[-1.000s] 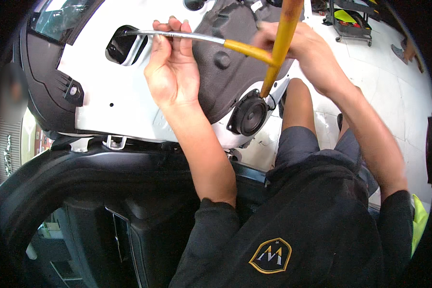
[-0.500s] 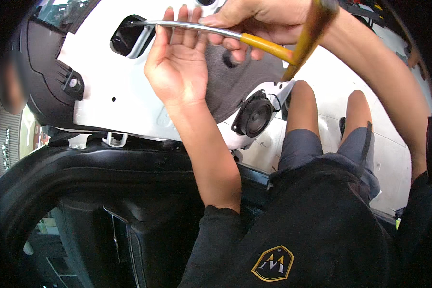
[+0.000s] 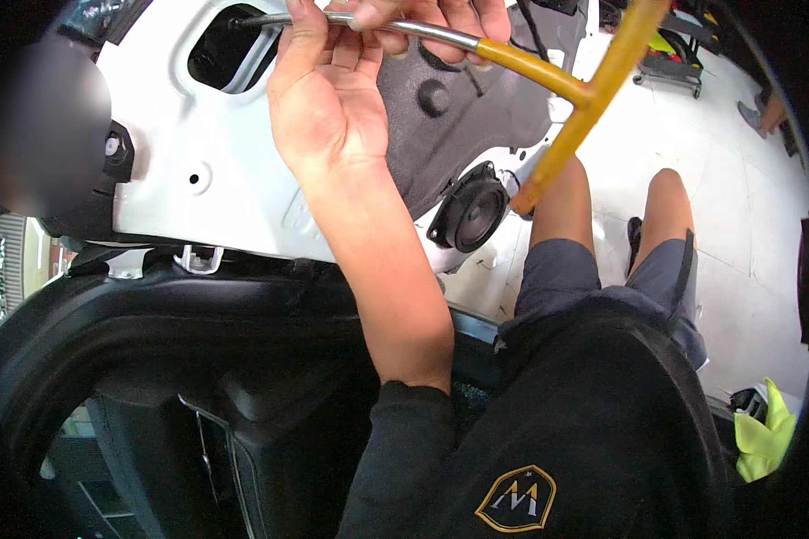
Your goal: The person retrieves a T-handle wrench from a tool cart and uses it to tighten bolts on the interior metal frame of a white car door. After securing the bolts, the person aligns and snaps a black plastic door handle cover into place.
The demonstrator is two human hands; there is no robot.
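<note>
A slim, slightly bent metal rod with a yellow T-shaped handle (image 3: 548, 76) lies across the top of the view. Its dark far end reaches into an oval opening (image 3: 208, 56) in a bare white car door (image 3: 234, 171). My left hand (image 3: 331, 108), palm up, is closed around the rod close to the opening, thumb over the metal. Farther along, my right hand (image 3: 422, 20) grips the shaft from above, its thumb pressing on the metal; the picture's upper edge cuts off the rest of it. The yellow crossbar sticks out untouched to the right.
A round black speaker (image 3: 473, 216) sits in the door's lower corner beside grey lining (image 3: 431, 135). The black door frame (image 3: 198, 314) runs below. A blurred person (image 3: 49, 126) is at the left. Yellow-green cloth (image 3: 764, 436) and a wheeled cart (image 3: 674, 72) are on the right.
The view has shifted. Both hands and the rod sit slightly higher; the handle's crossbar shows more fully. My right forearm has left view. The blurred person appears larger, and the yellow-green cloth shows more.
</note>
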